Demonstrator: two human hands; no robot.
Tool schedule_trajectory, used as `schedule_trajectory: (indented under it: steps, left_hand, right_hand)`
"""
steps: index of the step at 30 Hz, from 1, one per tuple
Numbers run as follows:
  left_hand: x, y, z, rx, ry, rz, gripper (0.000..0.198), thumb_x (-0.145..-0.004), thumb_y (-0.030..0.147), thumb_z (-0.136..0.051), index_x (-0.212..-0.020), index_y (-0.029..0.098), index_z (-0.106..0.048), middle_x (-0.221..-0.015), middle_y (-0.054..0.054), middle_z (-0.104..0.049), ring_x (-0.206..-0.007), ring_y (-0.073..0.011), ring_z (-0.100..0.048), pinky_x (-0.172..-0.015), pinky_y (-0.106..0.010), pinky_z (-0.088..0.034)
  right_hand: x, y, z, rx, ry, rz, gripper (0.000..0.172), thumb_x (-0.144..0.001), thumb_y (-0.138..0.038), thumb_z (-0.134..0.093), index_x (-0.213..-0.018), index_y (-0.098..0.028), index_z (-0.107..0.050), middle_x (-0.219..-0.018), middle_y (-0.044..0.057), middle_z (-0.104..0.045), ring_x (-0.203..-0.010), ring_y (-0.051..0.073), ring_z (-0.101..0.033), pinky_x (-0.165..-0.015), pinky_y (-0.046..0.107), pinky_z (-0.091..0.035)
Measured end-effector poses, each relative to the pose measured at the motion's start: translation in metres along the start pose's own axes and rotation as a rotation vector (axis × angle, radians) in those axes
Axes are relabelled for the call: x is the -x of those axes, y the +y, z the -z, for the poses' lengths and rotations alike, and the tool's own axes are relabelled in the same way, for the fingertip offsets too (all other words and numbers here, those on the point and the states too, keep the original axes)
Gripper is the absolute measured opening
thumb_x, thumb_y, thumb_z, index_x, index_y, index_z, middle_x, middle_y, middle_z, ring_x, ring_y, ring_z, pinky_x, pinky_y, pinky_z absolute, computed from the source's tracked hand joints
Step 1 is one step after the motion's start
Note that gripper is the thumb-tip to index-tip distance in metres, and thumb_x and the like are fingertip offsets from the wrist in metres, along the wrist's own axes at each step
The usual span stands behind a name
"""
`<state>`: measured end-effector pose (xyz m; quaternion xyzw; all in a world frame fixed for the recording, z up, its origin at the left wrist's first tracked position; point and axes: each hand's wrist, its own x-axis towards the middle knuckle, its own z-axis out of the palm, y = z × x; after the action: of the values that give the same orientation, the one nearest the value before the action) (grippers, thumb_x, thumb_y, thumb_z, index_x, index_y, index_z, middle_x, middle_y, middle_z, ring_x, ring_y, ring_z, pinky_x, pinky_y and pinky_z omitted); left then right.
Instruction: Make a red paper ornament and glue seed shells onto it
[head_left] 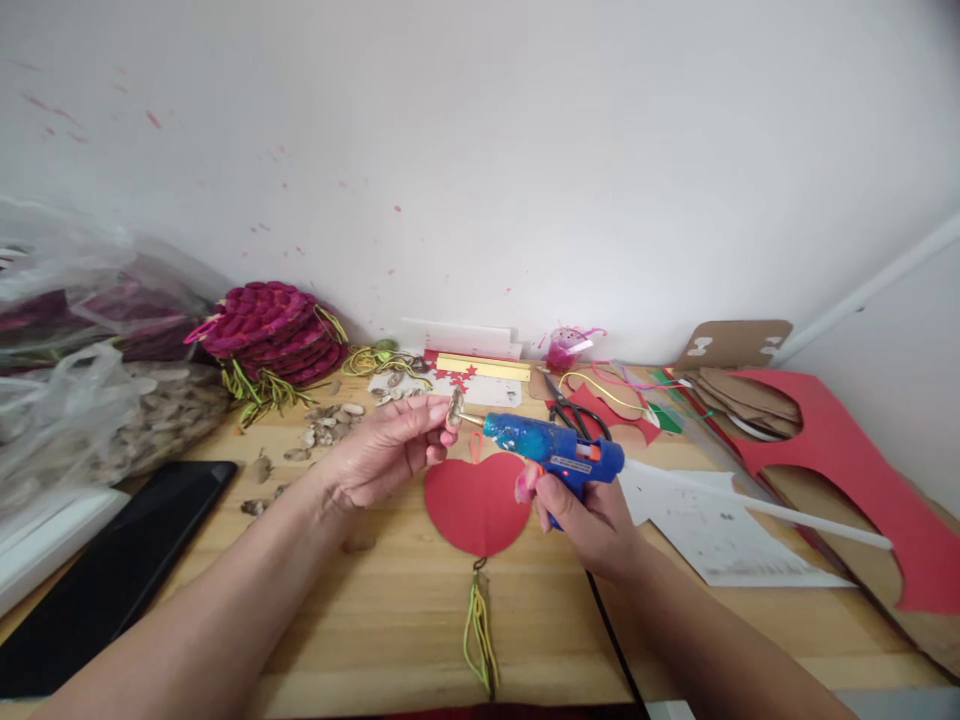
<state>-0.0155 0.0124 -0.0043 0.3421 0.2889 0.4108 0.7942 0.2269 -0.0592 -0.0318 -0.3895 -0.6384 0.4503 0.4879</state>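
Note:
My left hand (pixel 397 445) pinches a small brownish shell (pixel 455 408), which looks like a peanut shell, between thumb and fingertips. A blue hot glue gun (pixel 551 447) is in my right hand (pixel 581 510), with fingers wrapped round its handle and trigger. Its brass nozzle points left and meets the shell or sits very close to it. Under both hands lies a red apple-shaped cutout (pixel 477 505) with an orange loop at its top. A yellow-green string tassel (pixel 478 630) hangs from its lower end on the wooden table (pixel 360 640).
Loose shells (pixel 330 425) lie at left, by a plastic bag of shells (pixel 165 400) and a black tablet-like slab (pixel 120 570). Behind are magenta stacked pieces (pixel 270 330), a yellow ruler (pixel 484 367) and scissors (pixel 577 410). Red card (pixel 847 460) and a white glue stick (pixel 795 515) lie right.

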Motion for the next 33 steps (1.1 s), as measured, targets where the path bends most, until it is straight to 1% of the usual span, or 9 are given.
schedule_trajectory:
  steps: [4, 11, 15, 19, 23, 26, 33]
  left_hand:
    - [-0.0002, 0.0001, -0.0003, 0.013, 0.018, -0.025, 0.03, -0.069, 0.025, -0.094, -0.082, 0.013, -0.07, -0.076, -0.002, -0.066, -0.066, -0.0092, -0.062, -0.053, -0.015, -0.05]
    - [-0.0002, -0.0002, -0.0014, 0.012, 0.04, -0.033, 0.031, -0.066, 0.024, -0.095, -0.082, 0.012, -0.071, -0.078, -0.001, -0.064, -0.066, -0.0086, -0.062, -0.051, -0.015, -0.049]
    - [-0.0001, -0.0006, -0.0009, 0.004, 0.032, -0.039, 0.03, -0.067, 0.025, -0.095, -0.081, 0.012, -0.071, -0.077, -0.001, -0.062, -0.067, -0.0084, -0.06, -0.052, -0.015, -0.049]
    - [-0.0003, 0.0001, -0.0011, -0.011, 0.012, -0.042, 0.03, -0.068, 0.026, -0.094, -0.079, 0.012, -0.07, -0.072, -0.001, -0.061, -0.064, -0.0078, -0.056, -0.052, -0.015, -0.048]
    - [-0.0001, 0.0002, -0.0022, 0.01, 0.037, -0.036, 0.031, -0.066, 0.025, -0.096, -0.079, 0.013, -0.07, -0.069, -0.001, -0.059, -0.063, -0.0078, -0.055, -0.052, -0.015, -0.047]
    - [0.0001, -0.0008, -0.003, 0.017, 0.048, -0.025, 0.031, -0.066, 0.026, -0.096, -0.079, 0.013, -0.07, -0.069, -0.001, -0.059, -0.062, -0.0078, -0.054, -0.052, -0.015, -0.047]
    - [0.001, -0.0019, -0.0037, 0.012, 0.032, -0.007, 0.031, -0.067, 0.027, -0.095, -0.077, 0.014, -0.069, -0.068, -0.001, -0.06, -0.062, -0.0076, -0.053, -0.052, -0.015, -0.046]
  right_hand:
    - [0.0002, -0.0002, -0.001, 0.054, -0.036, 0.038, 0.028, -0.1, -0.043, -0.06, -0.086, -0.019, -0.062, -0.072, 0.001, -0.059, -0.054, 0.012, -0.052, -0.05, 0.028, -0.042]
    - [-0.0012, -0.0035, -0.0014, 0.123, -0.029, 0.084, 0.025, -0.101, -0.038, -0.059, -0.082, -0.02, -0.06, -0.071, 0.002, -0.061, -0.054, 0.012, -0.052, -0.051, 0.029, -0.042]
    - [-0.0018, -0.0044, -0.0021, 0.12, -0.035, 0.083, 0.023, -0.101, -0.035, -0.059, -0.083, -0.02, -0.06, -0.068, 0.0, -0.059, -0.053, 0.012, -0.052, -0.05, 0.028, -0.042]
    - [-0.0017, -0.004, -0.0032, 0.107, -0.033, 0.077, 0.021, -0.101, -0.034, -0.058, -0.086, -0.02, -0.062, -0.069, 0.0, -0.06, -0.053, 0.012, -0.052, -0.049, 0.027, -0.043]
    - [-0.0011, -0.0028, -0.0025, 0.094, -0.032, 0.069, 0.018, -0.101, -0.034, -0.059, -0.09, -0.021, -0.063, -0.072, 0.001, -0.061, -0.054, 0.012, -0.053, -0.049, 0.027, -0.043]
    - [-0.0012, -0.0024, -0.0018, 0.085, -0.039, 0.066, 0.019, -0.101, -0.036, -0.059, -0.091, -0.021, -0.062, -0.074, 0.001, -0.061, -0.054, 0.012, -0.052, -0.049, 0.027, -0.043]
    - [-0.0026, -0.0021, -0.0015, 0.092, -0.02, 0.047, 0.02, -0.102, -0.037, -0.059, -0.09, -0.021, -0.061, -0.071, 0.0, -0.059, -0.053, 0.012, -0.052, -0.049, 0.026, -0.042]
